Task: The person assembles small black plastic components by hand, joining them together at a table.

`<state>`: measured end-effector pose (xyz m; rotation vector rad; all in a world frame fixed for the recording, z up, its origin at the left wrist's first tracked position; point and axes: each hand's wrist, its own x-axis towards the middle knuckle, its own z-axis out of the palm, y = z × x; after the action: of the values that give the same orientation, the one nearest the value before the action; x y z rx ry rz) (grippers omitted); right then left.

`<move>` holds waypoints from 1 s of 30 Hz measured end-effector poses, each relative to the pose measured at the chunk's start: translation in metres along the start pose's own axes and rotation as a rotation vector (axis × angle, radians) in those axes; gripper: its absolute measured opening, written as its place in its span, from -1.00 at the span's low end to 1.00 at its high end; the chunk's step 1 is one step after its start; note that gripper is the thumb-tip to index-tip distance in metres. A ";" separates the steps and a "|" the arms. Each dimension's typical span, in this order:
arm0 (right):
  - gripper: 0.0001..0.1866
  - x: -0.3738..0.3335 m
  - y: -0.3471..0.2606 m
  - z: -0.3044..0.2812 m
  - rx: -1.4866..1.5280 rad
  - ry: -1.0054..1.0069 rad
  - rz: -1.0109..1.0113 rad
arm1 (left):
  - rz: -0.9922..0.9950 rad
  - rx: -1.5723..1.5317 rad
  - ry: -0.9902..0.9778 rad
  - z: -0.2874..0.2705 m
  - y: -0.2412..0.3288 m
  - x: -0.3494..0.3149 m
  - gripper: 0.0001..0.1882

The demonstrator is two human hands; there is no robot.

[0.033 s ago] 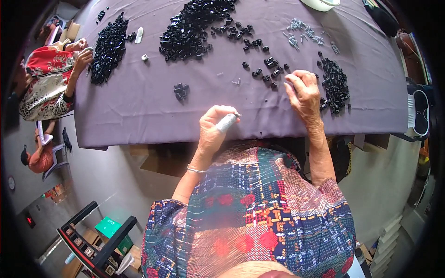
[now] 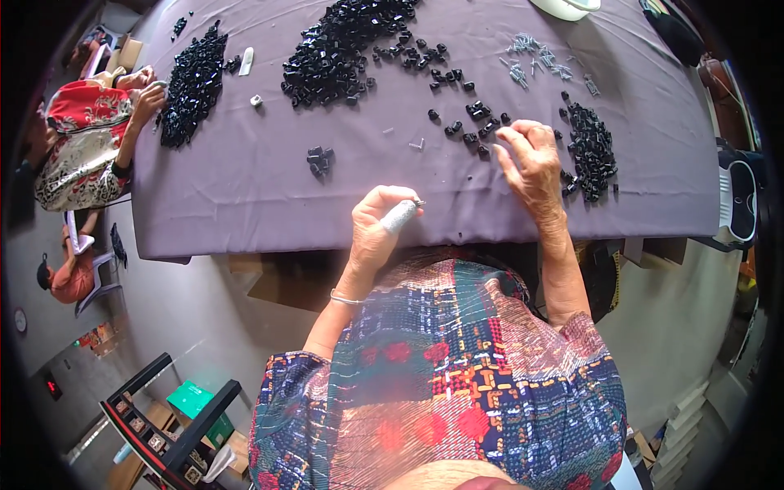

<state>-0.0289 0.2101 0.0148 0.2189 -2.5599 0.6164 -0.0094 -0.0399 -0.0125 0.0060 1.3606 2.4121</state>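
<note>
My left hand is closed above the table's near edge, its thumb wrapped in a whitish cover. A tiny dark tip shows at its thumb and fingers, too small to name. My right hand hovers with thumb and fingers apart, nothing visible between them. Just left of those fingertips lie several loose small black plastic parts. A heap of black parts lies right of that hand. Another small cluster of them rests beyond and left of my left hand.
A purple cloth covers the table. Large black heaps lie at the far middle and left. Clear small pieces are scattered at the far right, near a pale bowl. Another person's hand is at the left edge.
My right hand has shifted very slightly left toward the loose black parts. My left hand stays in place.
</note>
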 end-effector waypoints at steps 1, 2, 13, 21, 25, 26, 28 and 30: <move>-0.70 0.003 -0.005 0.005 -0.030 -0.011 0.002 | 0.004 0.002 -0.001 0.000 -0.001 0.000 -0.91; -0.68 0.005 -0.008 0.010 -0.053 -0.032 0.010 | 0.008 0.004 -0.002 0.000 -0.002 0.000 -0.91; -0.75 -0.006 -0.005 0.020 0.019 -0.028 -0.010 | 0.021 -0.013 0.023 0.005 0.000 -0.001 -0.90; -0.81 -0.018 -0.017 0.002 0.787 -0.081 0.479 | 0.011 -0.005 0.024 0.004 0.000 -0.002 -0.85; -0.84 -0.015 -0.027 -0.003 1.183 -0.063 0.694 | 0.029 -0.001 0.016 0.004 -0.001 -0.001 -0.88; -0.84 -0.017 -0.027 -0.003 1.183 -0.065 0.694 | 0.042 -0.001 0.014 0.004 -0.001 -0.001 -0.90; -0.82 -0.021 -0.024 0.000 1.078 -0.018 0.679 | 0.046 -0.010 0.009 0.004 -0.001 -0.001 -0.90; -0.80 -0.024 -0.015 -0.001 0.687 -0.032 0.437 | 0.049 -0.019 0.005 0.004 -0.001 -0.001 -0.90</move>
<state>-0.0045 0.1984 0.0091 -0.1151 -2.3361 1.6559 -0.0073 -0.0365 -0.0108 0.0289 1.3544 2.4664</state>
